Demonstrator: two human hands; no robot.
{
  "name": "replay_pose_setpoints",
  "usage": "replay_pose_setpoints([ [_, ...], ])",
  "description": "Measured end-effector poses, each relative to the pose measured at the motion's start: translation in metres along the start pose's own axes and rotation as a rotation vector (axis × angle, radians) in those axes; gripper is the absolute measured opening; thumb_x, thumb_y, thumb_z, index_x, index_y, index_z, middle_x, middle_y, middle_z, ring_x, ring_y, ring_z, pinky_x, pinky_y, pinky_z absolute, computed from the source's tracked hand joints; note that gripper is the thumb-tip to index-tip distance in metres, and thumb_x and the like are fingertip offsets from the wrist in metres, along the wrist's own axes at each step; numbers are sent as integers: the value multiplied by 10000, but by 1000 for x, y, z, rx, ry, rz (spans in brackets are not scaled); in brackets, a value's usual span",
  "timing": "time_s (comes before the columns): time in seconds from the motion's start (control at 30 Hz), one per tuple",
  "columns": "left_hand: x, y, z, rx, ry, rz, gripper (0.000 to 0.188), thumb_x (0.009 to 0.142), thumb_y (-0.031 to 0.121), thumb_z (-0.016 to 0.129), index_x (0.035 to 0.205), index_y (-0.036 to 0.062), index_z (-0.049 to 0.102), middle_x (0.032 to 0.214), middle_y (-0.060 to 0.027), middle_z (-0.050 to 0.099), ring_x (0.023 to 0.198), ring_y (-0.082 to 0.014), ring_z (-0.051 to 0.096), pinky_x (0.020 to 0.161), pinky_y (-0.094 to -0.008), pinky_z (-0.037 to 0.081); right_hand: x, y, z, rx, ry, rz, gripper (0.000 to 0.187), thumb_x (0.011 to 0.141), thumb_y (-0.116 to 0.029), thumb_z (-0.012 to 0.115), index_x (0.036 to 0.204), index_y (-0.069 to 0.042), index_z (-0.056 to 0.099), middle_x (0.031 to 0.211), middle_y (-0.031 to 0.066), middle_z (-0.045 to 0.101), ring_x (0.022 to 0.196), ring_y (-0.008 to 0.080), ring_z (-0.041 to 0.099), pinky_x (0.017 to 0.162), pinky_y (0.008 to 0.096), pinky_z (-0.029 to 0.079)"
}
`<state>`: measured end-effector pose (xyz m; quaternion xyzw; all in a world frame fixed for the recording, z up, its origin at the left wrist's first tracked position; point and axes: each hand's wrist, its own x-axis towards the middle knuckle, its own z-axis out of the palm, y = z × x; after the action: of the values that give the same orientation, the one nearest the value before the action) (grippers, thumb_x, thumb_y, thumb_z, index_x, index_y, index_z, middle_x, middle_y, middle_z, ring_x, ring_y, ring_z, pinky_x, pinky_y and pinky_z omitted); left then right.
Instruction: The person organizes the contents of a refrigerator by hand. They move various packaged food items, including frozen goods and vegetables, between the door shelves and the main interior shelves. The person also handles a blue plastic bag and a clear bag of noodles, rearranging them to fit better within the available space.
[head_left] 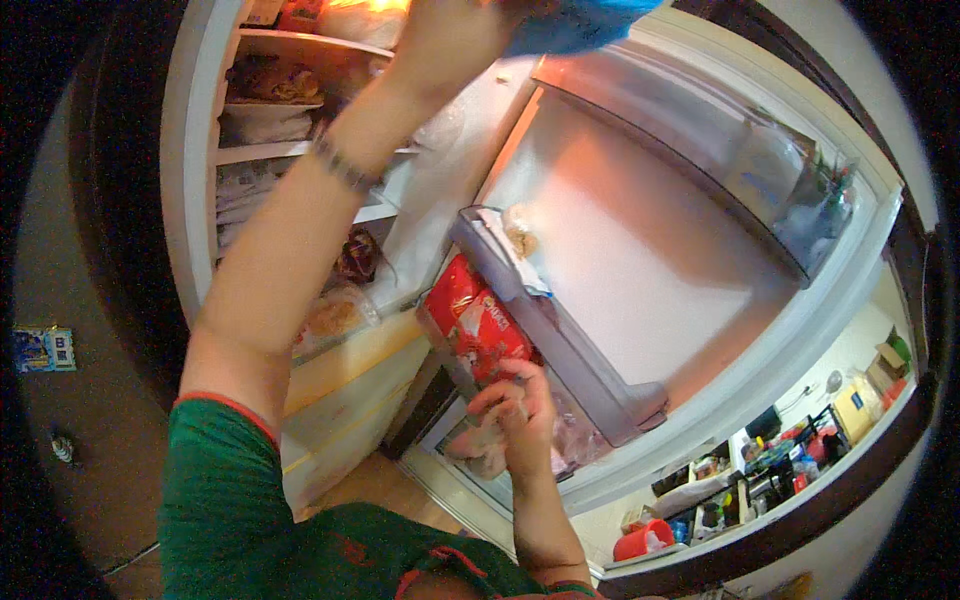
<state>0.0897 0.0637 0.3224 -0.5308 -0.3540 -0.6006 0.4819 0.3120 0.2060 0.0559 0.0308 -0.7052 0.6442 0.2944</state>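
Note:
My left arm reaches up across an open fridge. My left hand (455, 40), cut off by the top edge, is closed on a blue crumpled bag (580, 26) that looks like plastic; its fingertips are hidden. Lower down, my right hand (522, 410) is beside the fridge door's middle shelf, its fingers loosely bent and apart. Just above those fingers, a shiny red packet (478, 318) stands in the door shelf (590, 370). A pale, blurred shape (482, 442) lies next to the right hand; I cannot make out what it is.
Wrapped food fills the fridge shelves (265, 152) at left, under a bright lamp. The door's upper shelf (690, 140) holds clear plastic bags (800, 180). Beyond the door, a cluttered counter (690, 500) carries a red container (643, 540) and several bottles.

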Motion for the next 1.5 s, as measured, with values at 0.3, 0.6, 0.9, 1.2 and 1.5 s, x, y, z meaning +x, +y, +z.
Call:
replay_pose_setpoints([
  [0.3,108,-72,121,256,-820,-25,349,721,121,602,1061,116,676,1062,-203,640,939,-294,632,795,-348,485,-18,-2,-13,4,-40,65,588,843,-426,643,1232,-51,411,786,104,625,670,122,562,615,221,434],
  [0.6,109,-83,116,-216,-941,-261,301,838,144,606,1076,-38,627,808,-45,639,689,-129,551,650,-269,461,-18,11,-19,-35,-66,44,548,858,-399,634,1212,-37,424,759,98,623,684,129,576,629,231,437],
  [0.9,88,-100,117,-11,-595,147,406,925,252,518,1215,-31,542,908,-66,613,740,-144,544,686,-284,466,-17,13,-3,37,-103,97,433,890,-287,609,1202,-42,437,778,88,627,701,134,582,649,240,448],
  [1.2,56,-75,44,4,-302,10,344,921,223,523,1192,19,577,1052,-112,643,961,-165,588,847,-286,469,-11,42,-11,-103,-62,6,459,865,-353,641,1163,-42,482,732,71,619,683,132,581,632,247,449],
  [1.5,-124,15,-91,112,-327,-619,261,906,193,577,1085,12,633,1032,-52,656,974,-146,584,863,-278,462,-16,44,-1,-156,-45,174,260,865,-107,576,1112,-46,527,760,60,617,716,140,604,625,261,469],
])
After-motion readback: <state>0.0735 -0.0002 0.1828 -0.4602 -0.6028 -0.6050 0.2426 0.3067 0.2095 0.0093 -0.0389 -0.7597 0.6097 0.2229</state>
